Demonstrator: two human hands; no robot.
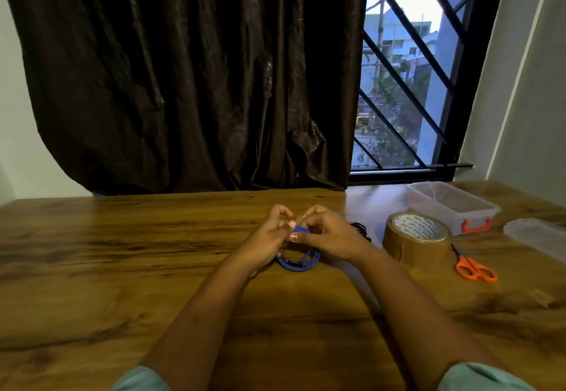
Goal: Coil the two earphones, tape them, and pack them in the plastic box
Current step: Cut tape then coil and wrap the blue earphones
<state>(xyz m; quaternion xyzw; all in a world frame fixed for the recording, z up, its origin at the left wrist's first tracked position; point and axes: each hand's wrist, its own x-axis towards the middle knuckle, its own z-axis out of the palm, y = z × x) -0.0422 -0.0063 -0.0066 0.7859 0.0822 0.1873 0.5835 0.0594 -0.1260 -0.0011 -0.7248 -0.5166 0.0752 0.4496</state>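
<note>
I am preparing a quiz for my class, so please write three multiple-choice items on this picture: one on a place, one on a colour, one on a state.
1. Where do the orange-handled scissors lie?
A. On the floor. B. Right of the brown tape roll. C. On the windowsill.
2. What colour is the coiled earphone cable that the left hand and right hand hold?
A. Blue. B. White. C. Green.
3. How is the clear plastic box?
A. Open, its clear lid lying beside it. B. Closed. C. Upside down.
Key: B, the scissors lie just right of the roll; A, blue loops show below the hands; A, no lid is on the box.
</note>
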